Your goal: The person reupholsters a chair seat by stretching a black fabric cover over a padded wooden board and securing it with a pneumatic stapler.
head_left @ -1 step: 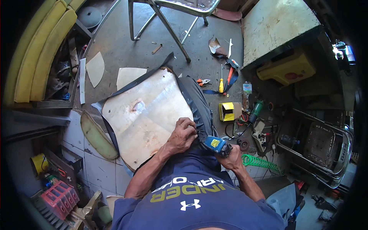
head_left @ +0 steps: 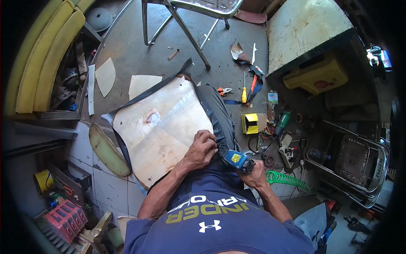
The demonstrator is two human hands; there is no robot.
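Note:
A pale, rounded-square seat board (head_left: 163,122) rests on my lap, with dark covering material (head_left: 210,111) folded over its edges. Along the right edge, small fastenings show in the folded strip. My left hand (head_left: 200,150) lies at the board's lower right edge, its fingers curled and pinching the dark material there. In my right hand (head_left: 255,174) is a blue air staple gun (head_left: 237,160), its front close to the left fingertips and the folded edge. Whether its nose touches the material is hidden.
A green coiled hose (head_left: 289,181) trails right from near my right hand. Pliers (head_left: 224,91), a yellow-handled screwdriver (head_left: 244,94) and a yellow box (head_left: 250,123) lie beyond. A metal-legged chair (head_left: 186,31) stands ahead, a folded chair frame (head_left: 349,158) at right, and yellow pads (head_left: 46,55) at left.
The staple gun has shifted very slightly to the left in my right hand, toward the left fingers. My left hand and the board look unmoved.

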